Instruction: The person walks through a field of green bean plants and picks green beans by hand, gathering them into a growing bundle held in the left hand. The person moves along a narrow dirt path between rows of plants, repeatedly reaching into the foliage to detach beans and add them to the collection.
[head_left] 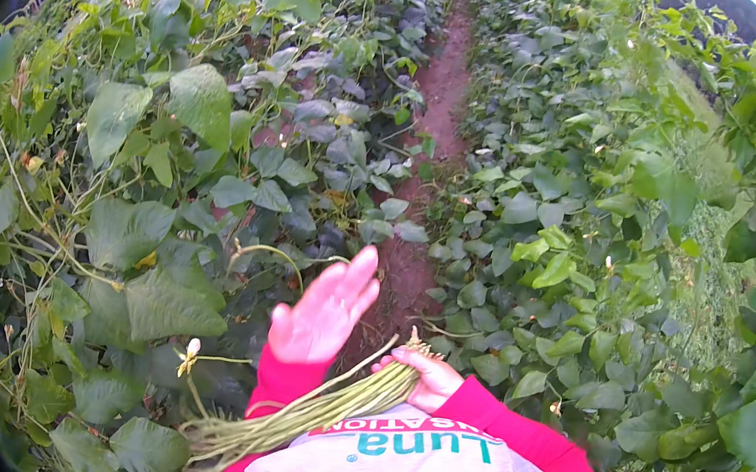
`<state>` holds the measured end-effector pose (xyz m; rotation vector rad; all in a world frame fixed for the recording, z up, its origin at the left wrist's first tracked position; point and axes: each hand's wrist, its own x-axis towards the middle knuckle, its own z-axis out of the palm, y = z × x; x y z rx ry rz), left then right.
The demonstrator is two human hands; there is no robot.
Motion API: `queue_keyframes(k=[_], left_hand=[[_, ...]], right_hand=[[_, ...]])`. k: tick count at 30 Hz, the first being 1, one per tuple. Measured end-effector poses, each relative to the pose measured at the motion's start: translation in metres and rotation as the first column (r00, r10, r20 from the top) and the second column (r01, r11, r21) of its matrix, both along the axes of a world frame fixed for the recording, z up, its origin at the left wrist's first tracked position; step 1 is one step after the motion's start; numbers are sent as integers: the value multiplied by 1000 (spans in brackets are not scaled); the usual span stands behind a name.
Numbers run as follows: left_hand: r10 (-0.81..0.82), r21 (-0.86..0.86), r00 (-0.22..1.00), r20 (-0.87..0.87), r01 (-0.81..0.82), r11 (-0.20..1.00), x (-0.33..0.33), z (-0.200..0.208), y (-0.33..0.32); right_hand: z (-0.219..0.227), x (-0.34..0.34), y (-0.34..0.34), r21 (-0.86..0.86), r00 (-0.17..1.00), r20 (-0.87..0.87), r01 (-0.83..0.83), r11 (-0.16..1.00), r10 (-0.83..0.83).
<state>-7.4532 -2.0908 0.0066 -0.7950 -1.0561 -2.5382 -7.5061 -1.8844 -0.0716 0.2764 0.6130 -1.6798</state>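
Note:
My right hand [435, 382] is wrapped round one end of a bunch of long green beans [314, 417], close to my chest. The bunch slants down to the left across my shirt and left forearm, its loose ends fanning out near the leaves. Just above the bunch, my left hand [326, 311] is raised with its palm showing and fingers stretched out, holding nothing. Both sleeves are pink. A thin curved stem [274, 252] from the plants at left reaches close to the left hand.
Dense leafy bean plants [167, 293] stand on my left, and another row [567, 263] grows on my right. A narrow bare dirt path [443, 100] runs ahead between them. A pale flower [189, 356] hangs from a stem at lower left.

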Motion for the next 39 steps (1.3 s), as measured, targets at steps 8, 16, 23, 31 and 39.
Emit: queue_keyframes(k=[8,16,23,31,39], left_hand=[[-302,-117,937,176,324,939,-15,-29,1],[-260,-184,907,331,332,925,-90,-41,-19],[410,-586,890,200,-227,778,-203,-43,-40],[641,-640,767,-35,-510,575,-267,-47,-50],[577,-293,781,237,-509,809,-301,-14,-13]], right_hand=[[-16,-41,-47,0,998,38,-53,999,53],[-4,-144,-17,262,407,-898,190,946,167],[10,-195,-82,410,-329,-903,-464,785,277],[-3,-224,-112,375,-271,-927,-623,686,261],[13,-278,-58,213,-93,-976,-263,941,195]])
